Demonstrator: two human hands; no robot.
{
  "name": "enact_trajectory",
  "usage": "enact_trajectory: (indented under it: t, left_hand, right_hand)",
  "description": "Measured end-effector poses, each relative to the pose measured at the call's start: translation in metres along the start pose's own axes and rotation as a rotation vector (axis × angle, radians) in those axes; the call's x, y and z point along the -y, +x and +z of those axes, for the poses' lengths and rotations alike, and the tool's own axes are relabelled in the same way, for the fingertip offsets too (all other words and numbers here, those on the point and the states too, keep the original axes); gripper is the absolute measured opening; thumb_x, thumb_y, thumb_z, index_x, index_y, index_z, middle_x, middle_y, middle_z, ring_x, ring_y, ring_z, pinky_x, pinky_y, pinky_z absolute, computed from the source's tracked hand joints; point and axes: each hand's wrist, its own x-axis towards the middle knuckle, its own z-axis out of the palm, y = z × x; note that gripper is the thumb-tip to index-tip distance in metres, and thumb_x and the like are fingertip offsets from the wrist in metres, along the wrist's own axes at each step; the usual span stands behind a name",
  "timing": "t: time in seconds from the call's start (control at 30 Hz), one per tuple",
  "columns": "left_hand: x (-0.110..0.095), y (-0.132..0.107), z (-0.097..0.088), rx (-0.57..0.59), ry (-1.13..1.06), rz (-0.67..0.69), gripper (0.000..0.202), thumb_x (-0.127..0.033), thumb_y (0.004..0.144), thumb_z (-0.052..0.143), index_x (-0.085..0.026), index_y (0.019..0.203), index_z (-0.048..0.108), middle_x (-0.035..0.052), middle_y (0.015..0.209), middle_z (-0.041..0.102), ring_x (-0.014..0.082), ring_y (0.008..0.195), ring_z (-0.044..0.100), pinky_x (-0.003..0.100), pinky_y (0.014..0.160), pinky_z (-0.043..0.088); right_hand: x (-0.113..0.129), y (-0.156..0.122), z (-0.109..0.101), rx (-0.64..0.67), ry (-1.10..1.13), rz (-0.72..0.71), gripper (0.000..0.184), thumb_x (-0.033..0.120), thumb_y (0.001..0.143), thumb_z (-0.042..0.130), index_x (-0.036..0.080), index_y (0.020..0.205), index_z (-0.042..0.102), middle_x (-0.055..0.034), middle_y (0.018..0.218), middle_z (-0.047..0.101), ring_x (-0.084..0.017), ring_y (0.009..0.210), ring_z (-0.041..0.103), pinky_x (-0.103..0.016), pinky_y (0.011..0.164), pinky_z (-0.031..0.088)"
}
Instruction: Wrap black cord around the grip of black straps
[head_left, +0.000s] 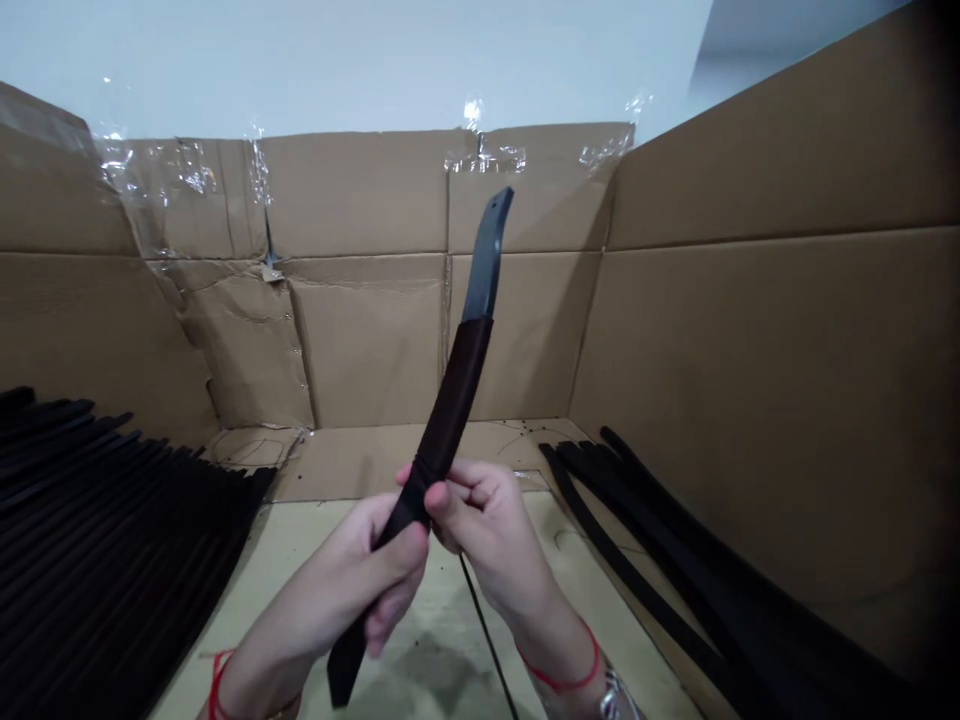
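Both your hands are up front, approx. ctr of view, working one curved strip [450, 410] b/w them. The strip stands tilted: blue-grey top end w/ a small hole leans up and to the R, dk brown mid section below that, black tail pointing down-L past your palm.

Your L hand [367, 575] is lower, forearm coming in from bottom L, wrist roughly straight. Its thumb lies across the black part, pointing up-R, fingers curled round behind/under, so the grip is closed on the strip. Your R hand [484, 520] sits just above and to the R, forearm angled up-L from bottom R. R thumb tip presses the strip near the lower edge of the brown section, fingers bent behind it: a pinch. Hands are v. close, thumbs nearly meeting.

A thin dk cord [487, 635] runs from under your R hand to the bottom edge; its upper end is hidden, so can't tell if it's attached.

Red string [217, 685] on your L wrist, red band [564, 680] on the R.

Pile of black strips [127, 560] to your L, a few loose dk strips [645, 530] to your R, along the cardboard wall [750, 360].
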Motion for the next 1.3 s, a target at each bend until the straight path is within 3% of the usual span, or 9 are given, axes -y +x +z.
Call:
enact_trajectory:
  t: [0.13, 0.3, 0.47, 0.6, 0.77, 0.9, 1.07, 1.2, 1.3]
  left_hand:
    - [0.0, 0.005, 0.013, -0.482, 0.347, 0.141, 0.037, -0.054, 0.09, 0.055, -0.017, 0.091, 0.053, -0.0015, 0.064, 0.047, 0.0087, 0.056, 0.043, 0.015, 0.05, 0.034]
    - [-0.001, 0.008, 0.006, -0.099, -0.09, -0.079, 0.056, -0.07, 0.09, 0.034, -0.017, 0.085, 0.049, -0.0055, 0.052, 0.039, 0.0076, 0.039, 0.033, 0.018, 0.037, 0.032]
    - [0.0, 0.01, 0.001, -0.402, 0.097, 0.056, 0.05, -0.063, 0.091, 0.046, -0.015, 0.076, 0.048, -0.0048, 0.049, 0.042, 0.0058, 0.041, 0.038, 0.014, 0.04, 0.03]
    - [0.001, 0.008, 0.006, -0.128, -0.1, -0.07, 0.056, -0.072, 0.088, 0.039, -0.017, 0.082, 0.048, -0.007, 0.047, 0.037, 0.0064, 0.035, 0.029, 0.017, 0.035, 0.028]
    - [-0.004, 0.004, 0.006, -0.306, 0.119, 0.071, 0.046, -0.06, 0.084, 0.061, -0.017, 0.096, 0.052, -0.0043, 0.064, 0.041, 0.0067, 0.052, 0.035, 0.015, 0.045, 0.028]
    - [-0.003, 0.006, -0.001, 0.048, -0.102, -0.1, 0.056, -0.072, 0.084, 0.046, -0.016, 0.084, 0.048, -0.0065, 0.056, 0.032, 0.0055, 0.043, 0.024, 0.016, 0.039, 0.021]
    - [-0.002, 0.004, 0.002, -0.348, 0.135, 0.08, 0.049, -0.061, 0.091, 0.047, -0.015, 0.075, 0.05, -0.0022, 0.058, 0.043, 0.0068, 0.05, 0.039, 0.015, 0.046, 0.031]
    - [-0.002, -0.001, 0.005, 0.073, -0.212, -0.222, 0.06, -0.076, 0.087, 0.032, -0.018, 0.082, 0.048, -0.0086, 0.043, 0.03, 0.0066, 0.031, 0.022, 0.018, 0.031, 0.025]
    - [0.001, 0.001, 0.01, -0.197, 0.051, 0.008, 0.05, -0.066, 0.085, 0.054, -0.017, 0.091, 0.051, -0.006, 0.053, 0.042, 0.0054, 0.04, 0.032, 0.014, 0.037, 0.029]
  right_hand:
    - [-0.002, 0.005, -0.002, -0.127, -0.033, -0.022, 0.044, 0.053, 0.071, 0.075, 0.011, 0.083, 0.07, 0.0043, 0.051, 0.045, -0.005, 0.042, 0.03, -0.019, 0.038, 0.02]
    - [0.0, 0.006, -0.006, -0.056, -0.164, -0.061, 0.038, 0.047, 0.08, 0.07, 0.013, 0.068, 0.061, 0.0025, 0.047, 0.05, -0.006, 0.04, 0.036, -0.02, 0.04, 0.025]
    - [-0.002, 0.005, -0.002, -0.063, -0.131, -0.102, 0.039, 0.05, 0.079, 0.07, 0.011, 0.082, 0.069, 0.0042, 0.051, 0.046, -0.005, 0.043, 0.034, -0.019, 0.041, 0.025]
    - [0.001, 0.003, -0.002, 0.018, -0.014, 0.019, 0.047, 0.053, 0.069, 0.078, 0.012, 0.092, 0.072, 0.0062, 0.049, 0.043, -0.004, 0.039, 0.03, -0.018, 0.037, 0.025]
    - [0.008, 0.001, -0.002, -0.116, -0.081, -0.006, 0.042, 0.051, 0.068, 0.079, 0.013, 0.084, 0.072, 0.0011, 0.057, 0.055, -0.007, 0.044, 0.041, -0.019, 0.039, 0.034]
    - [0.01, 0.001, 0.0, -0.05, -0.106, -0.031, 0.036, 0.047, 0.068, 0.08, 0.013, 0.071, 0.068, 0.0044, 0.048, 0.046, -0.005, 0.039, 0.032, -0.019, 0.036, 0.026]
    - [0.009, -0.001, 0.0, -0.09, -0.094, -0.072, 0.037, 0.05, 0.074, 0.074, 0.014, 0.075, 0.066, 0.003, 0.052, 0.048, -0.005, 0.039, 0.033, -0.02, 0.036, 0.025]
    - [0.007, 0.0, -0.007, 0.117, -0.026, 0.038, 0.046, 0.055, 0.068, 0.078, 0.012, 0.084, 0.072, 0.0043, 0.051, 0.044, -0.004, 0.041, 0.025, -0.019, 0.038, 0.019]
    - [0.005, 0.003, -0.006, -0.114, -0.057, -0.082, 0.04, 0.052, 0.069, 0.078, 0.014, 0.078, 0.071, -0.0015, 0.06, 0.057, -0.01, 0.051, 0.045, -0.021, 0.045, 0.036]
